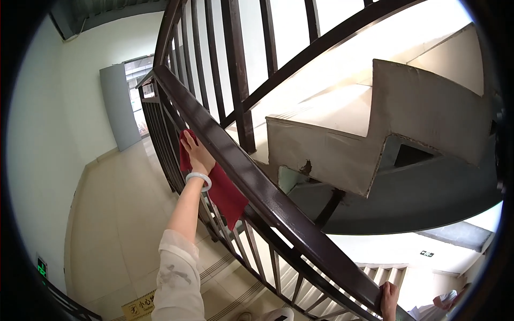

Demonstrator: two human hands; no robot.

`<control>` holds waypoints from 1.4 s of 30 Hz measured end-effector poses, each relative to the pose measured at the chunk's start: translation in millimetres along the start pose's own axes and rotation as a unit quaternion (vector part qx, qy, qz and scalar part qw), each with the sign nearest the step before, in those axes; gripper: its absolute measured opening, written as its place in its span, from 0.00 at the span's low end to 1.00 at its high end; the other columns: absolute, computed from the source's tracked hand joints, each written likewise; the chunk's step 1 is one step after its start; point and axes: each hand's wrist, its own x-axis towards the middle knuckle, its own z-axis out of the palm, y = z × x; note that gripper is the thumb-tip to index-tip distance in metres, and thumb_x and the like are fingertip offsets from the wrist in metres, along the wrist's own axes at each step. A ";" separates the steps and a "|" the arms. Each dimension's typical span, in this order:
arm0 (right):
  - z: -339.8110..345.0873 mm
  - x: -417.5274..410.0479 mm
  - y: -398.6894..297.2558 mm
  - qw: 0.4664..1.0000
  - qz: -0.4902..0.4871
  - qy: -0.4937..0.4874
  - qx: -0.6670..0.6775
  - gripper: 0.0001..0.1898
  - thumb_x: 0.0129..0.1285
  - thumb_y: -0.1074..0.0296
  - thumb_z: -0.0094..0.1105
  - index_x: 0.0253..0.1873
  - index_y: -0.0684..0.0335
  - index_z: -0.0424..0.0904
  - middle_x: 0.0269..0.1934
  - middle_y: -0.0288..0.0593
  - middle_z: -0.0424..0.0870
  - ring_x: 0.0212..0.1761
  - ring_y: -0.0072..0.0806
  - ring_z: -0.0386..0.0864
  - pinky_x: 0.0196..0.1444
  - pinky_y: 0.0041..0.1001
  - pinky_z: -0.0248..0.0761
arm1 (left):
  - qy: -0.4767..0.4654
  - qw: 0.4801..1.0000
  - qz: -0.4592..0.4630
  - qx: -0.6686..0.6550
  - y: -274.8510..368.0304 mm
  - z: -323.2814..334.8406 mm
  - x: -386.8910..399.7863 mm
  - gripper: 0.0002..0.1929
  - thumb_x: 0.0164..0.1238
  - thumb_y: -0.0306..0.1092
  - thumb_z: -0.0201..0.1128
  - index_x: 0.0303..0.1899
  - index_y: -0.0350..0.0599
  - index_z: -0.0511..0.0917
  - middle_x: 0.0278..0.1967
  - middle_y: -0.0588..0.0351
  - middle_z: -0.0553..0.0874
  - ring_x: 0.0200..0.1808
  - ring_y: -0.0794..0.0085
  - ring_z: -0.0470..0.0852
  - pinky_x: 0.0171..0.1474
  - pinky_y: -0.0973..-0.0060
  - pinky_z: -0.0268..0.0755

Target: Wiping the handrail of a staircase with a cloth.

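Note:
A dark brown handrail (245, 160) slants from upper left to lower right before me. At its upper stretch my left hand (198, 154) presses a dark red cloth (225, 192) to the side just below the rail. Part of this cloth hangs loose over the metal balusters (253, 242). The wrist carries a pale bangle (199, 181), and the light sleeve (178, 277) has a grey smudge. Down at the rail's lower end, my right hand (388, 299) is closed around the handrail, its fingers curled over the top.
Another flight (321, 160), its underside chipped, rises beyond the rail. Lower stairs (381, 275) lie below, with a person in light clothing (435, 307) at lower right. Tiled steps (225, 277) and a yellow caution sign (138, 307) are underfoot. A grey door (118, 106) stands ajar.

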 end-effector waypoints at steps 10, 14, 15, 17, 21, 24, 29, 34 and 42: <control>-10.9 -14.6 -41.3 0.978 0.110 -0.075 0.159 0.23 0.78 0.46 0.46 0.32 0.56 0.75 0.15 0.28 0.66 0.11 0.15 0.59 0.11 0.21 0.51 | -0.019 0.996 -0.038 0.077 -56.6 20.7 60.2 0.39 0.65 0.40 0.58 0.72 0.22 0.55 0.75 0.29 0.53 0.79 0.38 0.41 0.78 0.39 0.32; -7.7 -18.9 -42.1 0.978 0.104 -0.062 0.169 0.24 0.77 0.45 0.46 0.27 0.54 0.72 0.15 0.26 0.65 0.11 0.14 0.58 0.10 0.22 0.49 | 0.022 0.998 -0.044 0.030 -79.1 33.9 81.8 0.46 0.55 0.36 0.66 0.71 0.17 0.52 0.74 0.29 0.54 0.80 0.43 0.43 0.79 0.44 0.32; -7.0 -18.8 -42.7 0.979 0.099 -0.052 0.170 0.24 0.77 0.45 0.46 0.27 0.54 0.72 0.15 0.26 0.64 0.11 0.15 0.58 0.11 0.23 0.49 | 0.022 0.998 -0.047 0.032 -86.7 36.1 87.1 0.46 0.55 0.36 0.66 0.71 0.17 0.52 0.74 0.29 0.54 0.80 0.43 0.43 0.79 0.44 0.32; -6.1 -16.8 -39.6 0.981 0.094 -0.057 0.163 0.24 0.77 0.46 0.45 0.28 0.54 0.72 0.15 0.26 0.63 0.11 0.15 0.57 0.11 0.24 0.48 | 0.017 0.997 -0.062 0.042 -104.4 37.6 98.3 0.48 0.54 0.34 0.67 0.71 0.17 0.50 0.74 0.28 0.53 0.80 0.43 0.43 0.79 0.46 0.31; -5.5 -22.9 -49.8 0.994 0.055 -0.006 0.095 0.23 0.78 0.48 0.45 0.28 0.54 0.70 0.16 0.27 0.62 0.11 0.15 0.55 0.13 0.23 0.48 | 0.035 0.997 -0.059 0.021 -121.3 56.7 126.4 0.47 0.54 0.33 0.66 0.71 0.18 0.49 0.74 0.27 0.53 0.80 0.44 0.43 0.80 0.47 0.32; -10.2 -24.8 -56.7 0.972 0.158 -0.057 0.163 0.24 0.78 0.45 0.43 0.29 0.54 0.69 0.16 0.26 0.62 0.11 0.14 0.57 0.12 0.22 0.48 | 0.054 0.996 -0.059 0.024 -143.2 64.9 142.8 0.46 0.55 0.32 0.65 0.71 0.18 0.49 0.75 0.27 0.52 0.80 0.44 0.43 0.80 0.48 0.32; -12.7 -24.9 -45.8 0.976 0.152 -0.050 0.145 0.24 0.79 0.46 0.43 0.29 0.53 0.70 0.15 0.27 0.63 0.11 0.15 0.57 0.12 0.22 0.48 | 0.040 0.996 -0.080 0.016 -172.2 64.1 168.4 0.45 0.56 0.32 0.63 0.72 0.19 0.49 0.75 0.27 0.51 0.80 0.44 0.45 0.80 0.50 0.32; -10.8 -25.2 -19.1 0.986 0.124 -0.028 0.111 0.24 0.79 0.46 0.42 0.30 0.55 0.72 0.14 0.28 0.63 0.10 0.15 0.57 0.11 0.21 0.49 | 0.030 0.994 -0.084 0.056 -185.7 62.0 196.7 0.46 0.60 0.41 0.64 0.74 0.24 0.51 0.76 0.33 0.53 0.80 0.49 0.45 0.80 0.48 0.36; -5.3 -25.4 -33.2 0.991 0.116 -0.014 0.062 0.27 0.80 0.44 0.40 0.28 0.56 0.72 0.13 0.29 0.64 0.10 0.17 0.59 0.12 0.22 0.52 | 0.020 0.994 -0.046 0.092 -197.7 70.4 199.3 0.45 0.63 0.58 0.62 0.76 0.44 0.57 0.77 0.44 0.56 0.80 0.47 0.44 0.75 0.36 0.43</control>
